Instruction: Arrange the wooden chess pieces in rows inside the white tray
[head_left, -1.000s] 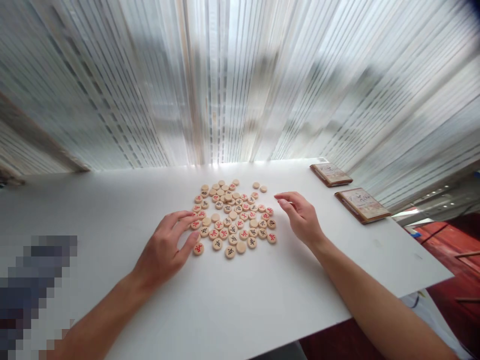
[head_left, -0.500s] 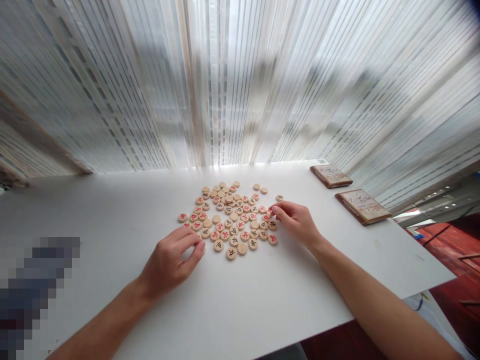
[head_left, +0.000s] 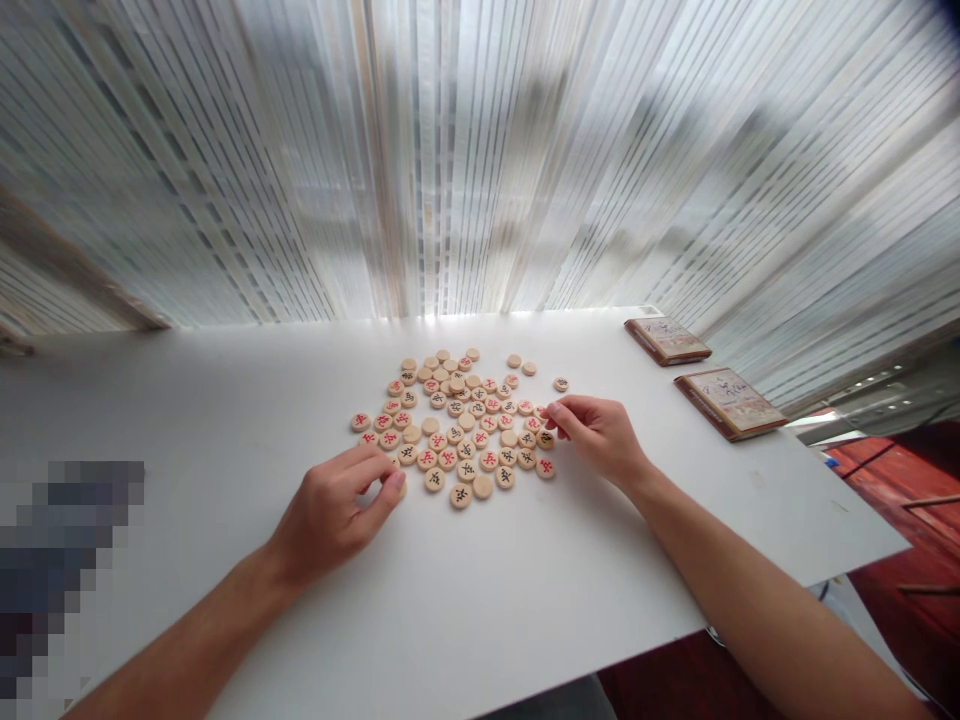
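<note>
- White tabletop (head_left: 420, 600): the near stretch carries both forearms' reach; its flat surface presumably lets thin pieces lie stable.
- Left hand (head_left: 330, 505): at the near left edge of the spread, fingers bent, thumb close to the forefinger. A disc edge shows beside the thumb tip; cannot tell whether it is gripped or merely touched. The low, curled pose seems suited to working pieces at the rim.
- Wooden discs (head_left: 460, 497): spread on the tabletop between the hands, within easy reach of both. Round, thin, pale; many bear red or black characters upward, others show plain faces.
- Right hand (head_left: 600, 435): at the right edge, thumb and forefinger drawn together at a red-marked disc (head_left: 541, 412), partly hidden. A fingertip pose probably fits so small a piece; grip versus contact not determinable.
- Far part of spread: discs crowd closer, one plain disc (head_left: 456, 384) resting on others. A black-marked disc (head_left: 561, 384) lies apart, far right.
- Two flat boxes (head_left: 731, 400): right, one beyond the other, clear of the discs, likely leaving the middle free.
- Striped curtain (head_left: 450, 200): behind the far edge.
</note>
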